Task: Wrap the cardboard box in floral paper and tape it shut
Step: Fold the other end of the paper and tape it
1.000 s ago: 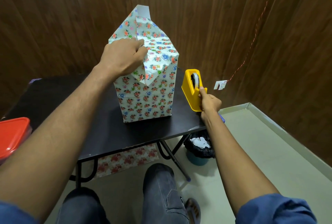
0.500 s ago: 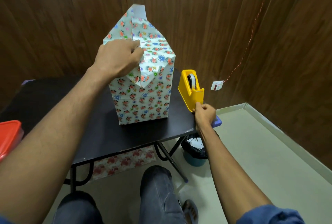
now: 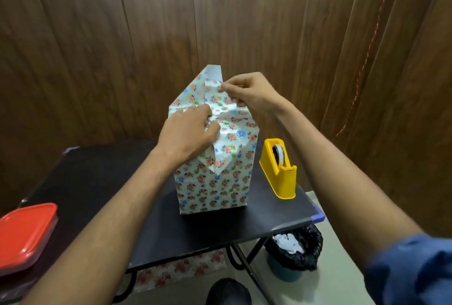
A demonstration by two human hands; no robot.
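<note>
The box wrapped in floral paper [image 3: 212, 192] stands upright on the black table [image 3: 102, 182]. One paper flap [image 3: 214, 72] still sticks up at its far top edge. My left hand [image 3: 188, 133] lies on the box top, its bent fingers and thumb holding the folded paper down. My right hand [image 3: 249, 92] hovers over the far top edge. Its thumb and forefinger pinch what looks like a short strip of clear tape against the paper; the strip is hard to make out. The yellow tape dispenser [image 3: 278, 170] stands to the right of the box, untouched.
A red-lidded container [image 3: 24, 231] sits at the table's left front. Below the table's right corner is a bin with a black liner [image 3: 293, 253]. Spare floral paper [image 3: 181, 268] lies under the table. Wooden wall panels close off the back.
My right hand left the tape dispenser and rose to the far top of the box. My left hand kept its hold on the folded paper.
</note>
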